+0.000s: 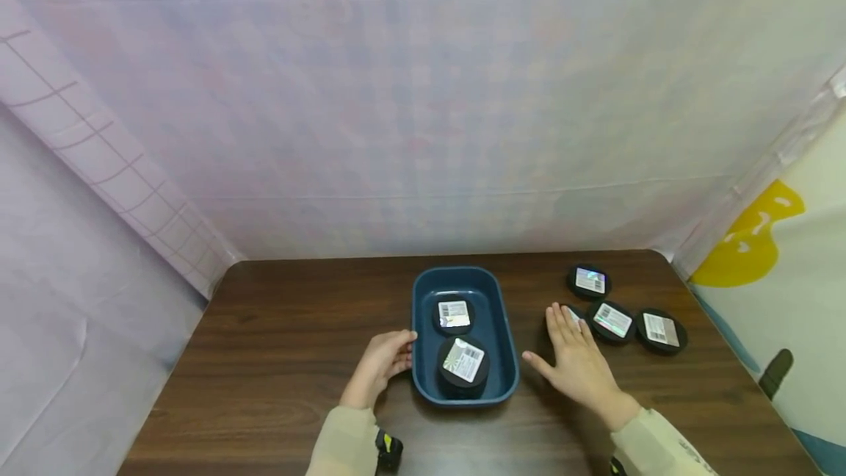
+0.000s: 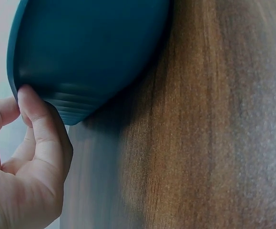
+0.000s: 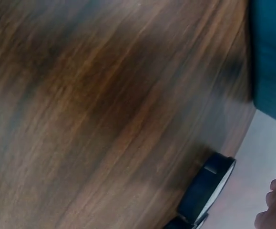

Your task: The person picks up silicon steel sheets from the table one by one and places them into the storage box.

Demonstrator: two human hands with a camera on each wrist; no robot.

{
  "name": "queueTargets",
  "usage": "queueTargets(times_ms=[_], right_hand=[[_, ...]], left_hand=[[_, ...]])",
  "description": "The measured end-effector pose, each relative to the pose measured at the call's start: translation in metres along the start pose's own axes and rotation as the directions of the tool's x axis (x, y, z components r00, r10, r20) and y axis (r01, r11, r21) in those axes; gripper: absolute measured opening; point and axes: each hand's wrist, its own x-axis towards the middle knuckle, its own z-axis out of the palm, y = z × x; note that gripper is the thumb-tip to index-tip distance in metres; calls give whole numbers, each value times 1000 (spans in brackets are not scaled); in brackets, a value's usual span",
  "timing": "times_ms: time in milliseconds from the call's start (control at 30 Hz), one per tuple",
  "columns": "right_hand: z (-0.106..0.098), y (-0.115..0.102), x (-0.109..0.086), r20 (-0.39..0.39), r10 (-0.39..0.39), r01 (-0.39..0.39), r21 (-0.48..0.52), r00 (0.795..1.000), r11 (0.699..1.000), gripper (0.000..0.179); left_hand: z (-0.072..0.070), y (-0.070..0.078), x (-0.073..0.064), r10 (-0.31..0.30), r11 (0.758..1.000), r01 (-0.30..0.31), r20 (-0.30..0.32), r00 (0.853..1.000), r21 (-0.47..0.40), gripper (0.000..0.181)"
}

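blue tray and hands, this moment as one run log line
left hand: pinches blue tray rim | right hand: over black disc, contact unclear | in tray: labelled discs

Clock read from tray centre, 12 away from the person. Tray (image 1: 487,298) on table (image 1: 284,322); cloth backdrop (image 1: 423,131) beyond table at 12. In tray: near disc (image 1: 463,362) toward 6, far disc (image 1: 454,316) at its 12. Left hand (image 1: 380,362) at tray's rim, 9. Right of tray, on table: covered disc (image 1: 573,314) at 3, partly under right hand (image 1: 580,367); middle disc (image 1: 612,322), then outermost disc (image 1: 662,331), also 3; upper disc (image 1: 590,281) at 2.
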Motion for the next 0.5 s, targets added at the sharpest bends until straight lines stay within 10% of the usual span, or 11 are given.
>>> queueTargets(times_ms=[500], right_hand=[[6, 18, 13, 47, -5, 5, -5, 999, 1000, 96]], left_hand=[[0, 0, 0, 2, 1000, -2, 6, 1000, 8, 25]])
